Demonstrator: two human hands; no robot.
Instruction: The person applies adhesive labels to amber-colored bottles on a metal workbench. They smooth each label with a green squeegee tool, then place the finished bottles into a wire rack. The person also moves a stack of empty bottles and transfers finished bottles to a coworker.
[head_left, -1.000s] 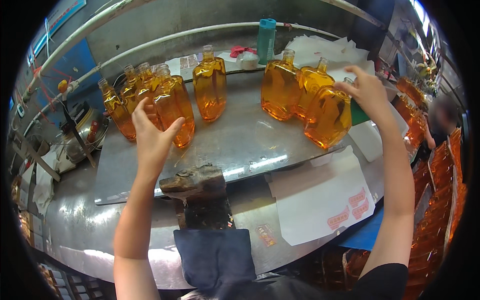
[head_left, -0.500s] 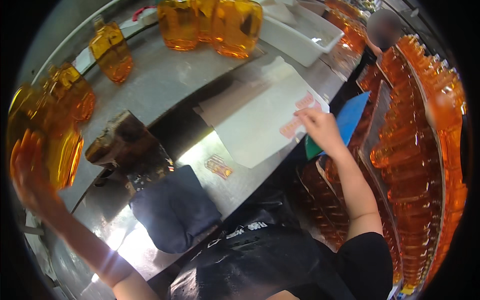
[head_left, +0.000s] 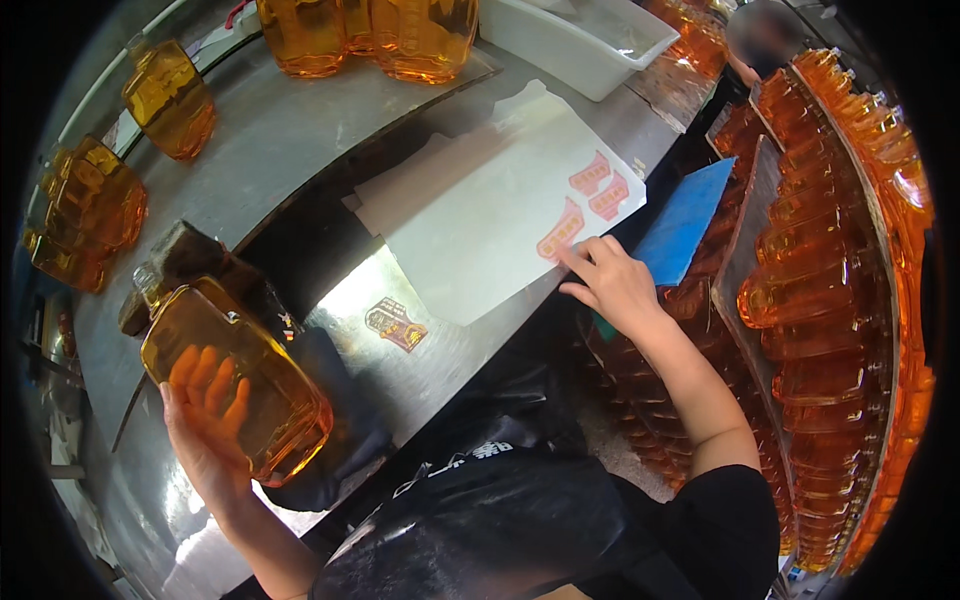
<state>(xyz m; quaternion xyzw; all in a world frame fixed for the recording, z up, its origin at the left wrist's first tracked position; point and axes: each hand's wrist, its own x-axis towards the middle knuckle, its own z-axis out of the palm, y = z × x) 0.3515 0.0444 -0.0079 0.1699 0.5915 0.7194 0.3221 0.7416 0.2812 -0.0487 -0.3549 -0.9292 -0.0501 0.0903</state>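
A flat amber bottle (head_left: 270,370) with a clear neck leans in my left hand (head_left: 200,440). The fingers, closed against its far side, show through the glass. Under it are a dark cloth (head_left: 365,410) and a worn brown block (head_left: 190,255), both partly hidden. My right hand (head_left: 615,285) is at the near right edge of a white sheet (head_left: 480,220). Its index fingertip touches the lower end of a red-and-white label (head_left: 562,230), thumb apart. More such labels (head_left: 600,185) lie on the sheet. A separate brown-and-gold label (head_left: 397,323) lies on the metal table.
Amber bottles stand on the metal table (head_left: 270,130) at the far side (head_left: 425,40) and left (head_left: 95,200). A white tub (head_left: 570,40) sits at the back. Stacked rows of amber bottles (head_left: 820,300) and a blue board (head_left: 690,225) are to the right. Another person is at the far right.
My left hand has brought a bottle from the left group to above the cloth. My right hand has shifted slightly down and left, its thumb and index finger now apart.
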